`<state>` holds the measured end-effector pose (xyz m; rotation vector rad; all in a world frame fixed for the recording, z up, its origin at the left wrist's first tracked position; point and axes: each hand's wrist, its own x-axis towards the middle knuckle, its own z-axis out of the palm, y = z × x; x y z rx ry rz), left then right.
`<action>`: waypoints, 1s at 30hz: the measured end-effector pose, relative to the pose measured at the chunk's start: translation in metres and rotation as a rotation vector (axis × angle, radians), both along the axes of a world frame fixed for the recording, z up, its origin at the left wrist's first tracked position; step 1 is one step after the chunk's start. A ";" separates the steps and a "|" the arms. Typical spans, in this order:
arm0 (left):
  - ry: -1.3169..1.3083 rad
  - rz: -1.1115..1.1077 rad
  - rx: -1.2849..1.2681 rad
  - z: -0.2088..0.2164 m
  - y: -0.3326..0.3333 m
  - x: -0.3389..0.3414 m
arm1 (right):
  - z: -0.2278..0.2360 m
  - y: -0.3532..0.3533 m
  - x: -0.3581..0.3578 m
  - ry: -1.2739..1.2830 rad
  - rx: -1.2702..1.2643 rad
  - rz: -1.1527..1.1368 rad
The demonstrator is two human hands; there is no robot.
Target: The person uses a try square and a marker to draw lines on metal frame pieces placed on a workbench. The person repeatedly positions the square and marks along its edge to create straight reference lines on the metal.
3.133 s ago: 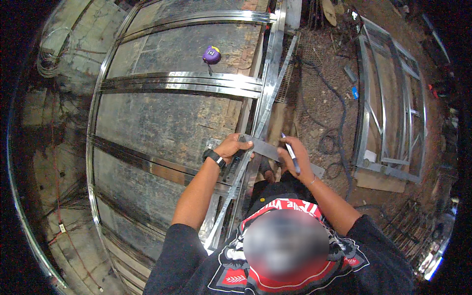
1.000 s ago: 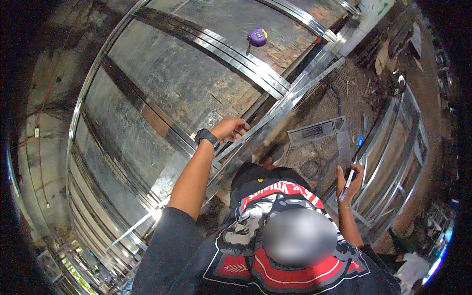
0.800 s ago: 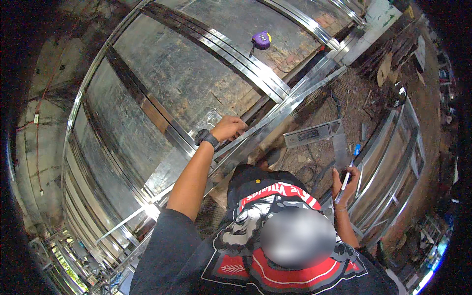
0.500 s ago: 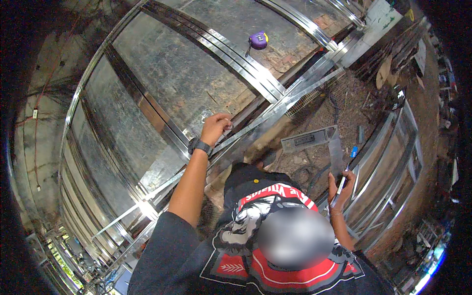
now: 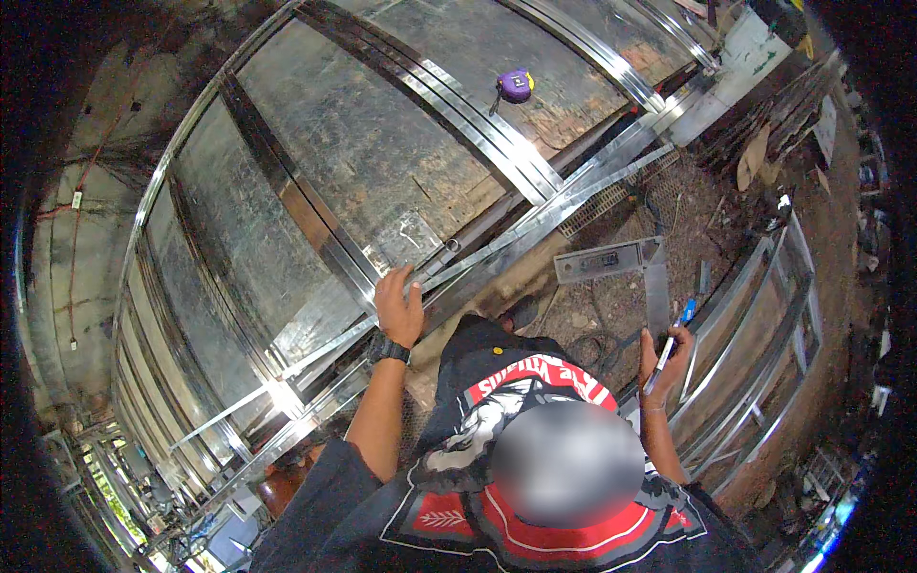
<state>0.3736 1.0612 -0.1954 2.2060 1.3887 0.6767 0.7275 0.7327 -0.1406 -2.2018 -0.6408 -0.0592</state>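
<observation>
My left hand [image 5: 398,306] rests on the near edge of a shiny metal frame [image 5: 511,239], fingers stretched out and holding nothing. Just past its fingertips, a small round metal ring [image 5: 452,245] shows at the frame's edge, its kind unclear. In my right hand [image 5: 666,358] are two things: an L-shaped metal try square [image 5: 599,263], gripped by the end of one arm and hanging over the ground, and a blue-and-white marker pen [image 5: 671,349] between the fingers. On the sheet inside the frame, a purple tape measure [image 5: 515,86] lies at the far side.
Several metal crossbars [image 5: 478,119] span the dark worn sheet [image 5: 353,162]. Another metal frame [image 5: 755,334] lies on the right. Grating [image 5: 594,210] and gravelly ground lie below the frame's edge. Wooden strips [image 5: 764,124] are piled at the far right.
My left hand has drawn back toward me from the spot by the metal ring, and its fingers have opened out. The pen in my right hand has tipped, showing its blue end above the fingers.
</observation>
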 end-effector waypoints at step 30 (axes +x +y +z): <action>-0.106 0.043 -0.046 0.019 -0.014 0.006 | 0.001 0.026 0.014 0.064 0.022 0.001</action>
